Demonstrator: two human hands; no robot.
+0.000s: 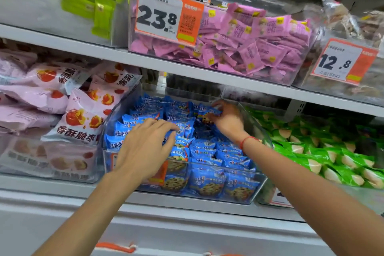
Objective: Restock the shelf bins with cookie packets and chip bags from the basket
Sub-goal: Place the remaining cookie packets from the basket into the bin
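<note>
While the right hand pinches a blue cookie packet at the clear bin's 1 o'clock corner, the left hand rests flat, fingers straight, on the pile; next: release and level.

The orange-and-white price tag on the clear bin of pink packets reads "23.8", with "500g" in small print and a QR code on its orange part. A second price tag, on the bin to the right, reads "12.8". The pale pink bag on the lower shelf bears "香酥脆枣". Print on the blue cookie packets is too blurred to read.
</note>
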